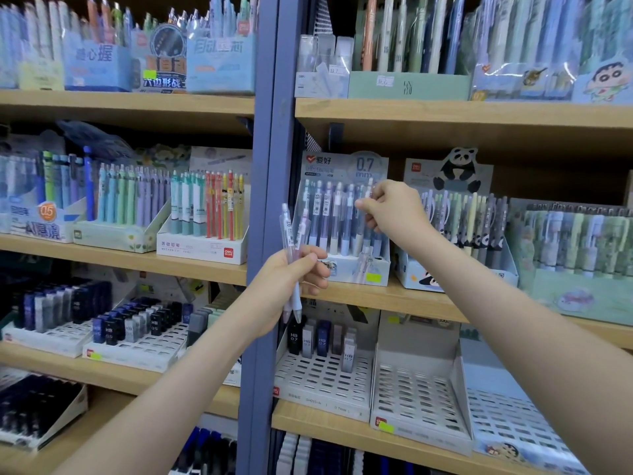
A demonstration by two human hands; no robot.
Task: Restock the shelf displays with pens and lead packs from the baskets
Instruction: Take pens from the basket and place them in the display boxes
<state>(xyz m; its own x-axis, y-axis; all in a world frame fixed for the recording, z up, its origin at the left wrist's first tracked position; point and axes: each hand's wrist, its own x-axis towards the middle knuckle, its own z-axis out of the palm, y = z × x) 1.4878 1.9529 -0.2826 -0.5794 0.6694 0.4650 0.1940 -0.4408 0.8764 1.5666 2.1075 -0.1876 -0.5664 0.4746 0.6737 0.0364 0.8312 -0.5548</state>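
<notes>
Head view: left hand grips pens before blue post; right hand fingers pinch pen in 0.7 display.

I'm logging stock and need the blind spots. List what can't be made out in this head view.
- Baskets: outside the head view entirely.
- Count of pens that the left hand grips: they overlap and the fingers cover them.
- Whether the right hand pinches a pen in the 0.7 mm display: the fingertips are blurred against the row.
- Top-shelf price labels: too small and blurred.
- Bottom-shelf stock: cut off by the lower edge.
</notes>
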